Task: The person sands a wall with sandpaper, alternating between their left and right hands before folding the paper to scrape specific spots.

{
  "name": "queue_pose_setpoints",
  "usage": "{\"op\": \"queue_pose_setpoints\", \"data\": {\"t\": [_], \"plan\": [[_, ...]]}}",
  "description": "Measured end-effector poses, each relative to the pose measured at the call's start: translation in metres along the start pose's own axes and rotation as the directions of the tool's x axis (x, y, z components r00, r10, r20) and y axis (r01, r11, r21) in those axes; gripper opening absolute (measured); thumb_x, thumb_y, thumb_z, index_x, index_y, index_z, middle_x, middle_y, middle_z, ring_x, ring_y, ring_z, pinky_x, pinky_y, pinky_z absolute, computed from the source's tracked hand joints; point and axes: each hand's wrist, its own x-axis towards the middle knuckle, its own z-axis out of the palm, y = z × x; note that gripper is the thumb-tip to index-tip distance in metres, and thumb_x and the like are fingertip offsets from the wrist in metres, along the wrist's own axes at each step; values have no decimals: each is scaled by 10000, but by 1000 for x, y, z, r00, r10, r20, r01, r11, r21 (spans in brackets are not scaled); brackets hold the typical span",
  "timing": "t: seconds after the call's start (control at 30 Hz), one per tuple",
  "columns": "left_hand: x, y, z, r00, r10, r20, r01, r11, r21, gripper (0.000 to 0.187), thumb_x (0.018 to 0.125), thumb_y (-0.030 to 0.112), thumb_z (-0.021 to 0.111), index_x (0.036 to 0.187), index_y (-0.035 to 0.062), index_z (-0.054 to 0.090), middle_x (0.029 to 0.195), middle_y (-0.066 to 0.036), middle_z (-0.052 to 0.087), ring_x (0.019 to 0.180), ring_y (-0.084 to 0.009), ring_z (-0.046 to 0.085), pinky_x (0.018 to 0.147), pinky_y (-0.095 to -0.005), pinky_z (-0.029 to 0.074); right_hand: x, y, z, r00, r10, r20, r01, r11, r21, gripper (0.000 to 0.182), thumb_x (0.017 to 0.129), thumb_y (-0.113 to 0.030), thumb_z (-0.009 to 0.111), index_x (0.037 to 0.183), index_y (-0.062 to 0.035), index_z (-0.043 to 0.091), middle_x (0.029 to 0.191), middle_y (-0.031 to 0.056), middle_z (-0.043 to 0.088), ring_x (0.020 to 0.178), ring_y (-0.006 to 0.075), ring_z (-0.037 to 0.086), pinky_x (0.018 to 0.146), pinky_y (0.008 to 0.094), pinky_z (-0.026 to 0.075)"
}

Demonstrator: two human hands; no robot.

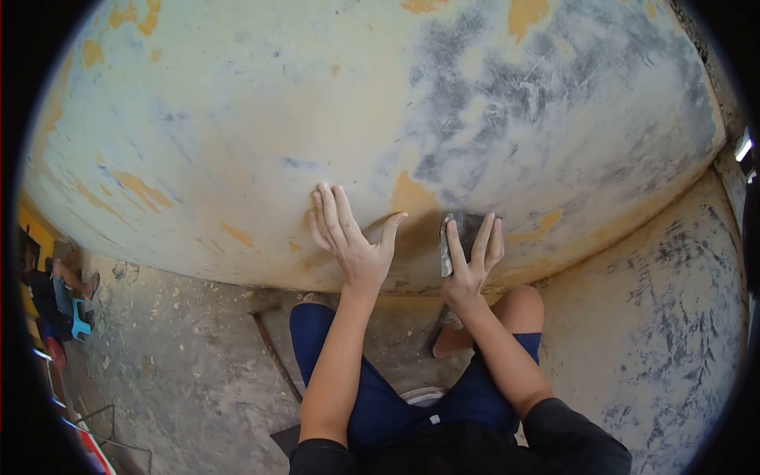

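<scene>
A large curved panel (317,111), pale with orange and dark grey patches, fills the upper part of the view. My left hand (352,241) lies against its lower part, fingers stretched out and thumb spread, holding nothing. To its right, my right hand (471,265) grips a dark flat block (477,229) with a pale, worn left edge, pressed to the panel surface. The fingers of that hand lie over the block, whose underside is hidden. An orange patch (412,194) shows on the panel between and above the hands.
Another scuffed curved surface (641,340) is at the right. A thin rod (275,356) lies on the concrete floor (182,356) beside my left leg. At the far left, a person (51,301) sits near a light blue stool (80,320).
</scene>
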Motion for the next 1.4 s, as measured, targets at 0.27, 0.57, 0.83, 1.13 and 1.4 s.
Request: {"op": "queue_pose_setpoints", "data": {"t": [0.27, 0.57, 0.83, 1.13, 1.4], "plan": [[-3, 2, 4, 1000, -15, 17, 15, 1000, 11, 1145, 862, 544, 834, 1621, -102, 269, 1703, -237, 248, 1589, -380, 241, 1256, -559, 215, 41, 14, 4, 990, -103, -93, 93, 990, -109, 378, 1058, -236, 558, 1390, -277, 734, 1634, 254, 453, 1555, 414, 307, 1195, 583, 286], [2, -14, -8, 981, -184, 61, 187, 982, -35, 1289, 800, 598, 863, 1657, -69, 168, 1730, -243, 132, 1603, -411, 156, 1256, -610, 155, 110, 31, -5, 893, -444, 70, 447, 864, -233, 480, 996, -304, 630, 1461, -419, 648, 1635, 90, 513, 1566, 308, 333, 1233, 570, 158], [2, -14, -6, 987, -154, 41, 155, 988, -27, 1343, 773, 680, 831, 1665, -59, 151, 1725, -252, 126, 1603, -430, 139, 1261, -614, 155, 137, 32, -22, 776, -619, 123, 621, 715, -320, 504, 952, -342, 671, 1439, -466, 634, 1616, -21, 546, 1525, 174, 393, 1134, 495, 221], [2, -17, -1, 992, -126, 11, 126, 992, -22, 1363, 761, 720, 803, 1663, -63, 148, 1725, -255, 132, 1605, -426, 144, 1257, -604, 171, 144, 12, -15, 770, -617, 164, 638, 735, -229, 547, 941, -261, 656, 1456, -446, 631, 1637, -24, 523, 1518, 175, 399, 1042, 471, 240], [0, -18, 4, 992, -124, -15, 124, 992, -1, 1358, 753, 739, 793, 1661, -59, 175, 1723, -247, 157, 1599, -422, 182, 1253, -599, 181, 146, 16, -17, 785, -598, 161, 620, 755, -216, 526, 972, -296, 637, 1467, -471, 611, 1660, -7, 495, 1520, 174, 398, 1048, 451, 229]]}}
